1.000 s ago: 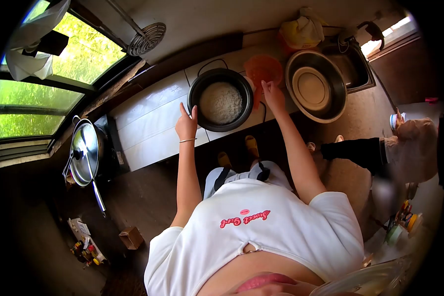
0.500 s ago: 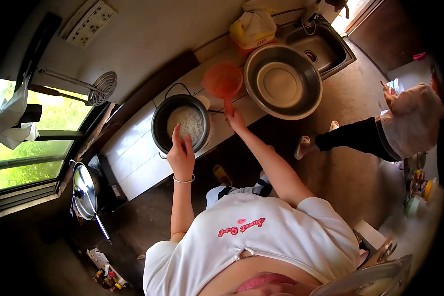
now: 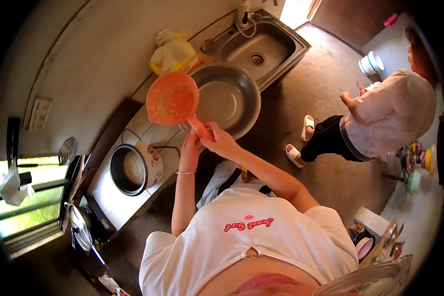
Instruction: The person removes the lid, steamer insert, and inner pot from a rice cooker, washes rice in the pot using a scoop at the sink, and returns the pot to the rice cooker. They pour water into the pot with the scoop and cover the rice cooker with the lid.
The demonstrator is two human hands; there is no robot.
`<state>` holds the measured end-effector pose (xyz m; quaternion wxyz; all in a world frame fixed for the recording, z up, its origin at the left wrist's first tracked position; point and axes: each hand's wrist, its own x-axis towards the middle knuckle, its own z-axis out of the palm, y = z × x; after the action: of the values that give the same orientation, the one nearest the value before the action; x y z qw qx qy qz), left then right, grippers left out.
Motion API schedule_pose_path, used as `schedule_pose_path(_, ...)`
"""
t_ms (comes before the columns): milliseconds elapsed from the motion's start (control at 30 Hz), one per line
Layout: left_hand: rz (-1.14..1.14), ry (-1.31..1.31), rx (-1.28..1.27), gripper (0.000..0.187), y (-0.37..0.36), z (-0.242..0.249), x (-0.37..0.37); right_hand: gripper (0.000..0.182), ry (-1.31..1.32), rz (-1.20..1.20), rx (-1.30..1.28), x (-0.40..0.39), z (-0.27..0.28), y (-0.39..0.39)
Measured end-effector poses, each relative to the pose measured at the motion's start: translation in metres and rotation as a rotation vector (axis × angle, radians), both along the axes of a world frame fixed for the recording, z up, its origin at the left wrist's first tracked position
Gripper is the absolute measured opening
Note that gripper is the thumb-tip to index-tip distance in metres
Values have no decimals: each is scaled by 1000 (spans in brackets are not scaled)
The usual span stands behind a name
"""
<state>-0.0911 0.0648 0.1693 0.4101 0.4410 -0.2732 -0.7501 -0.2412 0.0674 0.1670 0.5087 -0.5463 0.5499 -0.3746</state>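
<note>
A translucent orange-red water dipper [image 3: 171, 98] is held up in front of me, its bowl overlapping the left side of a big metal basin [image 3: 242, 109]. My right hand [image 3: 221, 142] is closed around the dipper's handle. Close beside it, my left hand [image 3: 189, 150], with a bangle at the wrist, has its fingers together against the same handle; part of its grip is hidden. To the left, a rice cooker [image 3: 153, 166] with a dark inner pot stands on the white-tiled counter, white rice [image 3: 134, 167] inside it.
A metal sink [image 3: 275, 40] adjoins the basin. Behind the dipper stands a yellow bag with a white cloth [image 3: 170, 52]. A lidded pan [image 3: 80, 227] sits at the lower left by the window. Another person [image 3: 380, 116] stands at the right, near a white bucket [image 3: 371, 64].
My left hand has moved from above the rice to the dipper's handle. The dipper is raised closer to me. My view has swung right, and the other person's pose has shifted.
</note>
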Motion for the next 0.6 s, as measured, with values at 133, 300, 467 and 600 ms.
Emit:
schedule_pose_path(133, 54, -27, -74, 31, -37, -22, -74, 52, 70, 0, -45, -51, 0, 12)
schedule_pose_path(300, -90, 58, 66, 20, -79, 3, -154, 33, -119, -73, 119, -157, -6, -12)
schedule_pose_path(467, -269, 202, 145, 16, -128, -12, -228, 22, -218, -485, 55, -318, -20, -108)
schedule_pose_path(600, -296, 275, 214, 17, -166, -18, -280, 23, -179, -592, 76, -406, -50, -221)
